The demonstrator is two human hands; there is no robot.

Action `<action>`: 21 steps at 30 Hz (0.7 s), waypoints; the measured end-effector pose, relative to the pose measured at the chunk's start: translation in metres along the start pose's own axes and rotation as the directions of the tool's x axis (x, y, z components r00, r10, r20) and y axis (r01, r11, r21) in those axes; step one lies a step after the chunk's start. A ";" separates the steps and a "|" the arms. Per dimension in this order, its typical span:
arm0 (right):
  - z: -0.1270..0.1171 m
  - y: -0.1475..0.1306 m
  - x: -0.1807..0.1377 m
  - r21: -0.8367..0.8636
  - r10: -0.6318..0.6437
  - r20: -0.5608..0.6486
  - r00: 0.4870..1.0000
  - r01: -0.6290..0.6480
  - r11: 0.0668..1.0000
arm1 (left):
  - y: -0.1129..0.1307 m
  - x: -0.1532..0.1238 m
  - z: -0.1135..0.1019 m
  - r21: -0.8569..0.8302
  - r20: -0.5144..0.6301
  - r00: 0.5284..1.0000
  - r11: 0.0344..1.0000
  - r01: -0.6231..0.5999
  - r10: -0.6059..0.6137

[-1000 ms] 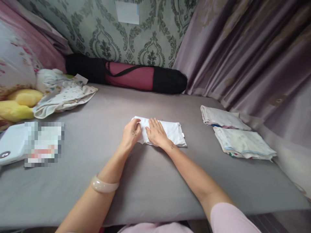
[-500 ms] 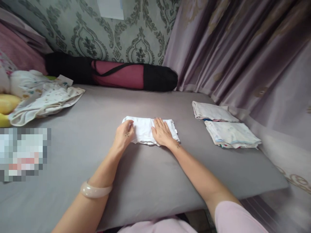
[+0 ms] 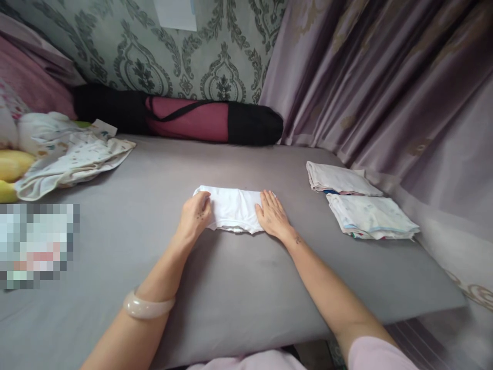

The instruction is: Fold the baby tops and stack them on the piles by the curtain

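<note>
Your left hand (image 3: 195, 213) is curled at the left end of the folded white garment (image 3: 234, 206); whether its fingers pinch the fabric cannot be determined. Your right hand (image 3: 272, 216) lies flat on the garment's right end, fingers extended side by side. The garment rests on the grey sheet (image 3: 239, 293), directly in front of you. To your right, note a patterned folded cloth stack (image 3: 372, 217), with a paler folded stack (image 3: 342, 179) just behind it.
</note>
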State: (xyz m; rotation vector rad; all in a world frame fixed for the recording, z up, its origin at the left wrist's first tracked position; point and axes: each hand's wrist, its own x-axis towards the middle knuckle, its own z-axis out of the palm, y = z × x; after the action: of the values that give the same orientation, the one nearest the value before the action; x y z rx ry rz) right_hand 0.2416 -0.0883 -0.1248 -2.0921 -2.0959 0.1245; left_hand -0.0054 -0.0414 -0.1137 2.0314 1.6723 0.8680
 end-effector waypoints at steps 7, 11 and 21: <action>-0.015 0.006 -0.004 0.040 0.096 -0.118 0.988 -0.092 0.995 | -0.011 0.002 0.000 0.166 -0.080 0.992 0.983 -0.082 0.097; -0.031 0.010 -0.014 -0.037 0.271 -0.124 0.955 -0.277 0.960 | -0.021 0.003 -0.004 0.353 -0.066 0.996 0.933 0.072 -0.052; -0.041 0.006 -0.019 0.106 0.376 0.046 0.925 -0.379 0.919 | -0.034 0.016 -0.009 0.383 0.108 0.972 0.911 0.156 -0.211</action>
State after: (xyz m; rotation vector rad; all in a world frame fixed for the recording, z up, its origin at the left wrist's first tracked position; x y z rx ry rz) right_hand 0.2551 -0.1101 -0.0871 -2.4074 -1.6257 0.3131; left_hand -0.0350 -0.0194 -0.1246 2.0621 2.0230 0.3444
